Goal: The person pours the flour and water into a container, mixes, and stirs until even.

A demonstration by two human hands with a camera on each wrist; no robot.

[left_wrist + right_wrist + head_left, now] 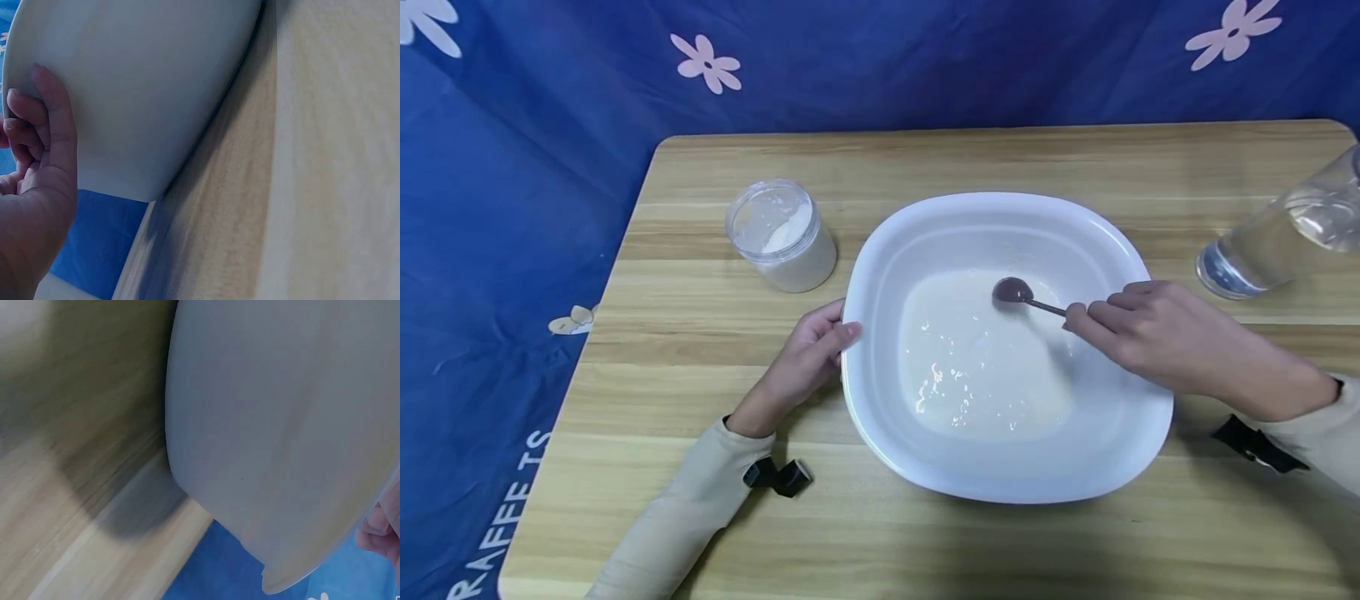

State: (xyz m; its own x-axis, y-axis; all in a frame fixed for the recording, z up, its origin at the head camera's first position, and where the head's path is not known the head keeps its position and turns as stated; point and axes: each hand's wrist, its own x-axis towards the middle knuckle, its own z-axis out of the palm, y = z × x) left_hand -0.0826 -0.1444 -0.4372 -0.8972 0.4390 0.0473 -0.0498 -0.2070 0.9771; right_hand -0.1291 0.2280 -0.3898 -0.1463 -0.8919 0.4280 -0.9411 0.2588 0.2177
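Note:
A white plastic basin (pixel 1000 479) stands on the wooden table with a milky white liquid (pixel 977 358) across its bottom. My left hand (pixel 808 354) holds its left rim, thumb on top and fingers against the outer wall, as the left wrist view shows of the hand (pixel 47 150). Over the basin's right side, my right hand (pixel 1135 333) pinches the handle of a dark metal spoon (pixel 1013 290). The spoon's bowl hangs above the liquid, pointing left. Only a few curled fingers (pixel 380 528) show at the edge of the right wrist view, beyond the basin's wall.
Left of the basin stands an uncovered clear jar (pixel 793 250) partly filled with white powder. A clear pitcher (pixel 1285 237) of water is at the right, cut off by the frame. Blue cloth with pale flowers (pixel 925 67) hangs behind the table (pixel 925 158).

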